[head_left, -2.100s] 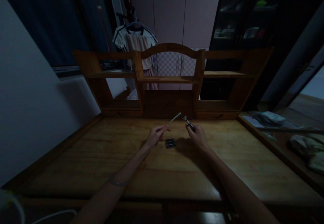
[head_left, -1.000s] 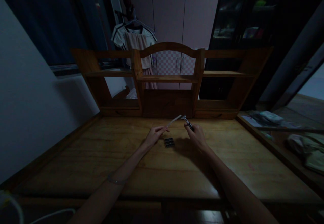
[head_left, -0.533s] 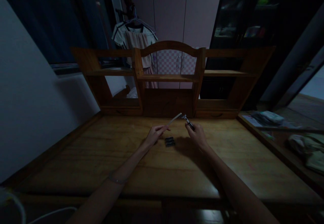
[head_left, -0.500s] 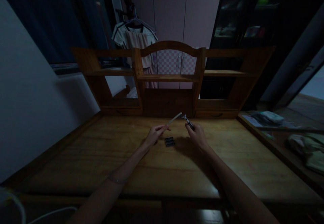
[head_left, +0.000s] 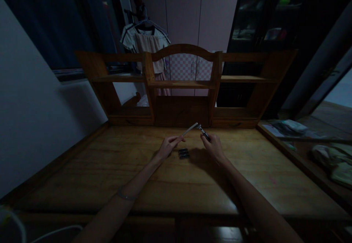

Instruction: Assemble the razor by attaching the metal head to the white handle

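Observation:
My left hand (head_left: 168,147) pinches a thin pale stick (head_left: 189,129) that points up and right. My right hand (head_left: 213,147) is closed round the dark handle of a razor (head_left: 203,133), whose metal head points up and left. The stick's tip sits right at the razor's head. Below and between the two hands, a small dark cartridge holder (head_left: 183,153) lies flat on the wooden desk (head_left: 154,184). A thin bracelet circles my left wrist.
A wooden shelf unit (head_left: 181,85) stands along the back of the desk. A white wall runs along the left. Papers and cloth (head_left: 324,151) lie on a surface to the right. Clothes hang behind the shelf, and a white cable curls at the lower left.
Both hands hold their places; the stick's tip stays at the razor's head. The view has only shifted slightly.

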A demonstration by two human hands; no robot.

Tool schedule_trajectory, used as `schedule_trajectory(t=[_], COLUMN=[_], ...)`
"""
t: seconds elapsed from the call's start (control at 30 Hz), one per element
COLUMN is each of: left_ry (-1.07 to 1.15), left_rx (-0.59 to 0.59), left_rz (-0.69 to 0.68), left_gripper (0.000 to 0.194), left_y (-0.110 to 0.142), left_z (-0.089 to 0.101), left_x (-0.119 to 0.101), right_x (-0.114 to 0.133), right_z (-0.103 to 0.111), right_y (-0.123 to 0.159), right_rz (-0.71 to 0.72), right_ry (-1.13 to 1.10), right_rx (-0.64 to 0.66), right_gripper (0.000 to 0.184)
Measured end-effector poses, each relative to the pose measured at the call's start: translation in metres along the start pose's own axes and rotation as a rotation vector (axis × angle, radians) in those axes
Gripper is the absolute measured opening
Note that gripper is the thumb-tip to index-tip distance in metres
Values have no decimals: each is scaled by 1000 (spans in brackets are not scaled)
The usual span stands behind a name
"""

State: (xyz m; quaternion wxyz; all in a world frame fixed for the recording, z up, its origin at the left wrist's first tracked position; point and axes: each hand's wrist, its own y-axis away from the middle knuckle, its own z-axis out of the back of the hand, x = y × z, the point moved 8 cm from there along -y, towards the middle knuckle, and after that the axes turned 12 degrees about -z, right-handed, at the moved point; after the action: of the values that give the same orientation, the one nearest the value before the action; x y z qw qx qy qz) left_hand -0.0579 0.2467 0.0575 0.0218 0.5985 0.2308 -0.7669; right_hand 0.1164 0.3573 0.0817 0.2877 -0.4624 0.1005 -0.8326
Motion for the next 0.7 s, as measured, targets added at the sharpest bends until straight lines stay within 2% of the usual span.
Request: schedule_trajectory(t=[0.2, 0.7], left_ry=[2, -13], left_rx=[-31, 1], left_rz=[2, -22], left_gripper=[49, 50], left_y=[0, -2], left_z=[3, 1], left_x=[0, 3], right_x=[1, -1], right_z=[2, 2], right_y=[0, -1], right_rz=[3, -15], right_ry=[10, 6], right_rx=[-16, -10], right_gripper=[37, 37])
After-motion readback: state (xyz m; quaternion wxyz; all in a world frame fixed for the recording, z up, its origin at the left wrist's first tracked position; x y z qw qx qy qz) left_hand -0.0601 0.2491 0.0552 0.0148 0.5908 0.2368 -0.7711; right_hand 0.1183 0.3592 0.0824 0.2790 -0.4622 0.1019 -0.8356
